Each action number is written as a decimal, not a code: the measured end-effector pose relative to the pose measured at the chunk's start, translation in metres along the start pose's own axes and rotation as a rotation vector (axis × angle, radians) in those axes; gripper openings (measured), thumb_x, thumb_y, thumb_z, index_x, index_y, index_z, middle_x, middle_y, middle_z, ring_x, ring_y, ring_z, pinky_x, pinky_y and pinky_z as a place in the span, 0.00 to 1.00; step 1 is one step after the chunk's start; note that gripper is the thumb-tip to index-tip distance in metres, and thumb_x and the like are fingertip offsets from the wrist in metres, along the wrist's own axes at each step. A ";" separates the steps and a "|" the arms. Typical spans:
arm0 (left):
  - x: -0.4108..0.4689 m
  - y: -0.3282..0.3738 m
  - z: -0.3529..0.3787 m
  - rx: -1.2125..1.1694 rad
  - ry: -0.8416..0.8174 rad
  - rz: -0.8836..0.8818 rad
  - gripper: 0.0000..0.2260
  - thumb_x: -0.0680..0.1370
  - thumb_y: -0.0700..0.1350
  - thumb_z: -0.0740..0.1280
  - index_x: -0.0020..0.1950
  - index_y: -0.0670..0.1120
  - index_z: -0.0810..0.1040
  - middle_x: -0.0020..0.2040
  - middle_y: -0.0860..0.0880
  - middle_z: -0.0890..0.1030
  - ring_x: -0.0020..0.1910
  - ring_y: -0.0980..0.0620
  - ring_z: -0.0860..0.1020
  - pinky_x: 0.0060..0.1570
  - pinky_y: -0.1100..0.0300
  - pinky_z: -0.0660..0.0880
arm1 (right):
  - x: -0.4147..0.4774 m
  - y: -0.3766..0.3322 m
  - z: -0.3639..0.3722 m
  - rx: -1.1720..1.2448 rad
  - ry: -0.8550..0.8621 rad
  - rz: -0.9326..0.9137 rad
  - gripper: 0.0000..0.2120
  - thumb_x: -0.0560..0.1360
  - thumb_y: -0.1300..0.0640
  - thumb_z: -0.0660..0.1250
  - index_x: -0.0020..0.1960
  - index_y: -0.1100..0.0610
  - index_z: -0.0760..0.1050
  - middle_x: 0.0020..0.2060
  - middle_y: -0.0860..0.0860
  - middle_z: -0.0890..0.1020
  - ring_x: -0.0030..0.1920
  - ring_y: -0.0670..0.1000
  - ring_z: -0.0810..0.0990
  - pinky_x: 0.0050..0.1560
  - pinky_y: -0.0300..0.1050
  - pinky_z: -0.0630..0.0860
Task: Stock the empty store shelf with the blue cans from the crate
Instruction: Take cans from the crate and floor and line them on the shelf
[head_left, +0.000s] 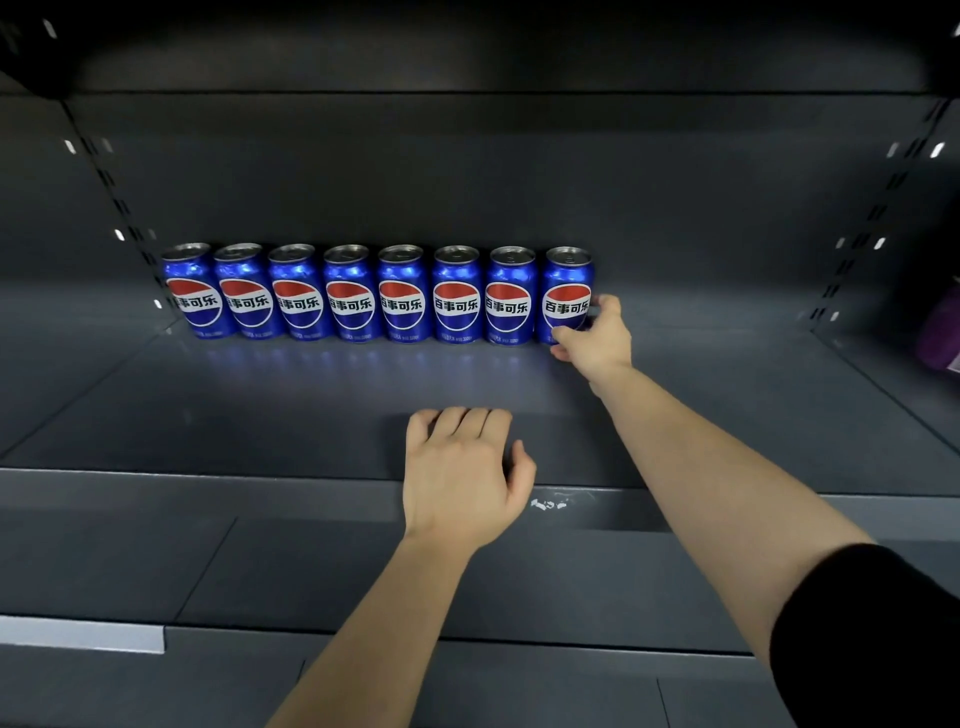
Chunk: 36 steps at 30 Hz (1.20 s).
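It is a shop: a dark metal shelf (311, 395) with slotted uprights (111, 187) at its back corners holds a row of identical blue cans (402, 293).

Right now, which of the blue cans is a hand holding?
The rightmost can of the row of eight. The right hand grips its lower right side; no hand touches the other seven. The left hand rests on the shelf.
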<state>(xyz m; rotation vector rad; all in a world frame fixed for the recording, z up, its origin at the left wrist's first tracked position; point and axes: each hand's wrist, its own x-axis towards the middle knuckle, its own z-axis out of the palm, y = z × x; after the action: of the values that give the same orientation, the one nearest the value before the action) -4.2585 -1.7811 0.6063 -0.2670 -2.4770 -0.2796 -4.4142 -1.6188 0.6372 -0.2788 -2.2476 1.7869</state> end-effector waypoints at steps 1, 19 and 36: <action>0.000 0.000 0.000 -0.001 -0.002 0.001 0.13 0.73 0.52 0.59 0.45 0.48 0.80 0.39 0.54 0.81 0.42 0.50 0.77 0.52 0.53 0.67 | -0.001 0.000 0.000 -0.012 -0.008 0.002 0.30 0.72 0.65 0.70 0.70 0.55 0.62 0.58 0.54 0.77 0.49 0.56 0.83 0.39 0.39 0.81; -0.006 -0.009 -0.019 -0.044 -0.041 0.145 0.19 0.79 0.52 0.51 0.55 0.48 0.79 0.52 0.52 0.82 0.53 0.50 0.77 0.58 0.53 0.61 | -0.121 -0.014 -0.049 -0.504 -0.077 -0.188 0.27 0.73 0.61 0.68 0.71 0.58 0.68 0.65 0.58 0.74 0.64 0.57 0.74 0.60 0.39 0.67; -0.183 -0.035 -0.052 -0.153 -0.174 0.180 0.20 0.79 0.52 0.52 0.59 0.46 0.78 0.59 0.50 0.80 0.62 0.49 0.74 0.61 0.52 0.62 | -0.303 0.054 -0.055 -0.524 0.062 -0.110 0.15 0.73 0.56 0.68 0.59 0.55 0.78 0.52 0.53 0.83 0.52 0.53 0.81 0.57 0.47 0.76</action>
<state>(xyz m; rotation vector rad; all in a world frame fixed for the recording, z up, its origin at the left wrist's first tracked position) -4.0945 -1.8504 0.5310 -0.5981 -2.5833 -0.3847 -4.1096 -1.6487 0.5715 -0.2932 -2.5915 1.0950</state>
